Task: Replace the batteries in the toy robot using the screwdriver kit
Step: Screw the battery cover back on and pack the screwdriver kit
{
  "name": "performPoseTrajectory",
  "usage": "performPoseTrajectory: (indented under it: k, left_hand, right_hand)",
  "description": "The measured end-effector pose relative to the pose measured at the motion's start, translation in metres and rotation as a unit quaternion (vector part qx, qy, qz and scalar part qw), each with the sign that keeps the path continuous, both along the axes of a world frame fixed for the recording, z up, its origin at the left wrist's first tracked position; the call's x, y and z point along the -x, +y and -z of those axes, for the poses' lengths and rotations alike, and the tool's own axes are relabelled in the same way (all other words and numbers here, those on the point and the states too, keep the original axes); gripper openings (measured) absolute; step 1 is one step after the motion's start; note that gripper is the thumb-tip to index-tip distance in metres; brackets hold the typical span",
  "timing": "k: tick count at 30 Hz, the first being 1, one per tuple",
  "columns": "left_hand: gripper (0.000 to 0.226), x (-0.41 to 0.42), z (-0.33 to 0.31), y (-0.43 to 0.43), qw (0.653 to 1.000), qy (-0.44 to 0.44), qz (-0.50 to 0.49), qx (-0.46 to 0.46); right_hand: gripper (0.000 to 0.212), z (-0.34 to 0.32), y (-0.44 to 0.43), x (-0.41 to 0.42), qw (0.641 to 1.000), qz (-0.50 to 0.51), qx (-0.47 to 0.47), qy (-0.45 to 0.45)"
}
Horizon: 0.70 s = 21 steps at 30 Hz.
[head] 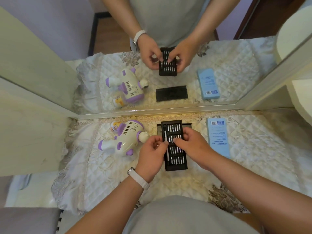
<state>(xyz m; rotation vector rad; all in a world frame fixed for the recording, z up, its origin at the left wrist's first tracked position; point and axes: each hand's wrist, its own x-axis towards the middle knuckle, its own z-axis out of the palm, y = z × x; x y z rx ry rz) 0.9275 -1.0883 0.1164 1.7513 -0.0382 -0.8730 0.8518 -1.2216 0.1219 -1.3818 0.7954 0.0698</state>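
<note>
A black screwdriver kit tray (177,166) lies open on the quilted cloth, with rows of several silver bits and a slim silver driver handle (167,152) along its left side. My left hand (152,156) is at the tray's left edge, thumb and forefinger touching the handle's upper part. My right hand (194,146) reaches over the tray's middle, its fingertips on a bit in the second row. The white and purple toy robot (125,137) lies on its side left of the tray.
The kit's black sleeve (159,130) lies behind the tray. A light blue box (218,137) lies to the right. A mirror (168,81) stands along the back edge and repeats the scene. A cream cabinet wall (30,132) is on the left.
</note>
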Motion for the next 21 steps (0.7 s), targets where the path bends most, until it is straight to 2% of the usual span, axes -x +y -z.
performPoseTrajectory:
  k: [5, 9, 13, 16, 18, 21]
  left_hand:
    - [0.010, 0.005, -0.007, 0.002, 1.000, -0.010, -0.002, 0.009]
    - [0.010, 0.007, -0.009, 0.004, 1.000, 0.000, -0.002, 0.020]
    - [0.016, 0.011, -0.012, 0.006, 0.997, 0.051, 0.016, 0.047]
    - [0.024, 0.011, -0.011, 0.007, 0.995, 0.082, 0.005, 0.056]
    - [0.023, 0.007, -0.008, 0.009, 0.995, 0.084, -0.020, 0.052]
    - [0.021, 0.000, -0.003, 0.013, 0.994, 0.082, -0.056, 0.044]
  right_hand:
    - [0.020, -0.009, 0.004, 0.003, 1.000, 0.019, 0.019, -0.007]
    - [0.022, -0.011, 0.006, 0.004, 1.000, 0.023, -0.002, -0.019]
    - [0.027, -0.008, 0.007, 0.005, 1.000, 0.014, -0.015, -0.023]
    - [0.016, -0.004, 0.001, 0.002, 1.000, -0.013, -0.011, -0.015]
    - [0.008, 0.002, -0.008, -0.001, 0.999, -0.037, 0.028, -0.001]
    - [0.017, 0.021, -0.027, -0.007, 0.981, -0.065, 0.173, 0.058]
